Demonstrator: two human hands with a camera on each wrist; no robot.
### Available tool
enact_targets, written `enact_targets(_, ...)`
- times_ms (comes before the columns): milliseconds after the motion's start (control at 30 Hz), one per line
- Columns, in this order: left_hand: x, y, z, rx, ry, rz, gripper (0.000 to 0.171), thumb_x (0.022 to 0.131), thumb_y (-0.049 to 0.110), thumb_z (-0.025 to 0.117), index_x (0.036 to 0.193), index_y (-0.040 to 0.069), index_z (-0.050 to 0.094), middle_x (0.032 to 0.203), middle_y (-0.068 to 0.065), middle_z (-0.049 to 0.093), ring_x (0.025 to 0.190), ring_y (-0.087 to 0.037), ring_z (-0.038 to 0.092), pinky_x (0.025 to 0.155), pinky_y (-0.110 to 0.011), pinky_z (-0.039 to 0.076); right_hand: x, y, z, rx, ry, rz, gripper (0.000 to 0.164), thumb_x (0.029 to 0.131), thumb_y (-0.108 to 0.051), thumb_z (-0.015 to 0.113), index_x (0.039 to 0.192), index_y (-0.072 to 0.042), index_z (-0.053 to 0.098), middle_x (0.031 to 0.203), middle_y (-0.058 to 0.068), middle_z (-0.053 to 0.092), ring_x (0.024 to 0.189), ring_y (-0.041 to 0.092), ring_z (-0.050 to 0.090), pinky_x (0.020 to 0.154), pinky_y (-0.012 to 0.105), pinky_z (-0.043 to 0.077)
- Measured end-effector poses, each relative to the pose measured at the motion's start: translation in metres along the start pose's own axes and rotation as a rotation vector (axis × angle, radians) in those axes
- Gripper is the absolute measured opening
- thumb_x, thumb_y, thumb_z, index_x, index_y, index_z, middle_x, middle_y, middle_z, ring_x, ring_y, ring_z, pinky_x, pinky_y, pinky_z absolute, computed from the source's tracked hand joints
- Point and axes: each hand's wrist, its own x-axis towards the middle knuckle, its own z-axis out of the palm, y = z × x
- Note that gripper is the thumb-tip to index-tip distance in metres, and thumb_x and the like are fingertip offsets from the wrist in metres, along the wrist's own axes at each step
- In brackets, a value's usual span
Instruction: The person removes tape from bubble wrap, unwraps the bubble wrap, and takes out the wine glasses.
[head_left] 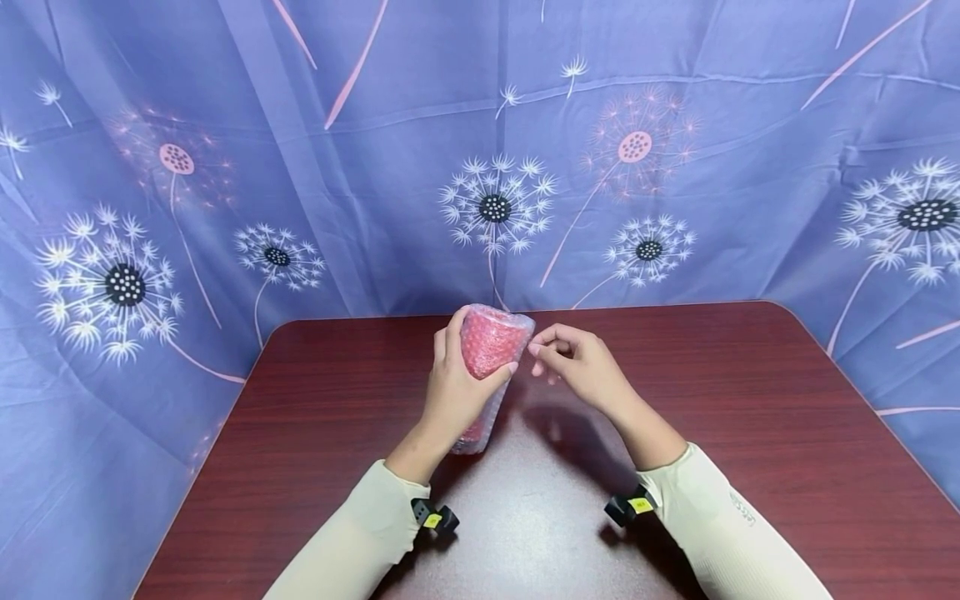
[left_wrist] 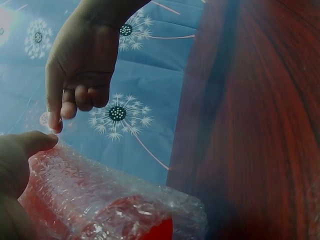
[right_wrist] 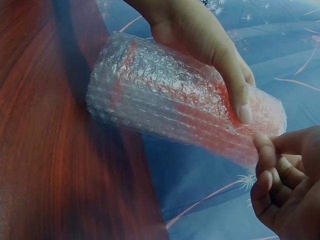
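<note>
Left grip (head_left: 454, 387) curled round red bubble-wrapped bundle (head_left: 492, 343), right grip (head_left: 581, 365) pinching its edge

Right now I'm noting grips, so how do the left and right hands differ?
The left hand grips the bubble-wrapped package; the right hand is at its edge, possibly pinching it. The left hand's thumb spreads from its fingers; the right hand's thumb is near its index finger. Both are bare and extend from pale sleeves.
</note>
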Motion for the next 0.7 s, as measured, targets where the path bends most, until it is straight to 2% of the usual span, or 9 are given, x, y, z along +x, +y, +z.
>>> enact_targets(133, 0.0005, 0.0006, -0.0002, -0.003, 0.006, -0.010, 0.102, 0.074, 0.043, 0.089, 0.156, 0.035, 0.028, 0.135, -0.007, 0.047, 0.109, -0.034, 0.064, 0.086, -0.050, 0.056, 0.0005, 0.0028, -0.0018, 0.002, 0.017, -0.026, 0.018, 0.101, -0.018, 0.062, 0.110, -0.006, 0.071, 0.075, 0.016, 0.070, 0.057, 0.019, 0.061, 0.055, 0.029, 0.051)
enact_targets(200, 0.0010, 0.0012, -0.0001, -0.004, 0.004, -0.010, 0.103, 0.074, 0.043, 0.089, 0.156, 0.037, 0.028, 0.136, -0.006, 0.047, 0.110, -0.033, 0.064, 0.086, -0.050, 0.056, 0.0005, 0.0033, -0.0024, 0.039, 0.017, -0.028, 0.019, 0.102, -0.015, 0.060, 0.112, -0.003, 0.069, 0.077, 0.018, 0.070, 0.058, 0.018, 0.063, 0.057, 0.027, 0.053)
enact_targets(400, 0.0008, 0.0015, -0.0006, -0.005, 0.001, -0.002, 0.103, 0.074, 0.043, 0.089, 0.156, 0.038, 0.027, 0.136, -0.005, 0.047, 0.110, -0.032, 0.063, 0.087, -0.049, 0.056, -0.0002, 0.0009, -0.0006, 0.187, 0.013, 0.004, 0.015, 0.102, -0.010, 0.056, 0.110, 0.002, 0.061, 0.081, 0.023, 0.069, 0.063, 0.019, 0.070, 0.068, 0.042, 0.061)
enact_targets(500, 0.0008, 0.0018, -0.0007, -0.001, 0.005, -0.002, 0.103, 0.073, 0.043, 0.089, 0.156, 0.039, 0.026, 0.136, -0.005, 0.047, 0.110, -0.032, 0.064, 0.087, -0.049, 0.056, -0.0002, 0.0004, 0.0000, 0.205, 0.010, -0.002, 0.016, 0.103, -0.009, 0.055, 0.111, 0.003, 0.060, 0.081, 0.025, 0.069, 0.066, 0.018, 0.071, 0.071, 0.047, 0.061)
enact_targets(700, 0.0009, 0.0022, -0.0011, -0.007, 0.006, -0.001, 0.102, 0.074, 0.043, 0.088, 0.156, 0.040, 0.027, 0.136, -0.006, 0.047, 0.110, -0.033, 0.064, 0.085, -0.049, 0.057, 0.0000, 0.0011, 0.0003, 0.196, -0.004, -0.013, 0.014, 0.102, -0.007, 0.054, 0.107, 0.005, 0.060, 0.083, 0.025, 0.070, 0.069, 0.017, 0.072, 0.071, 0.042, 0.062)
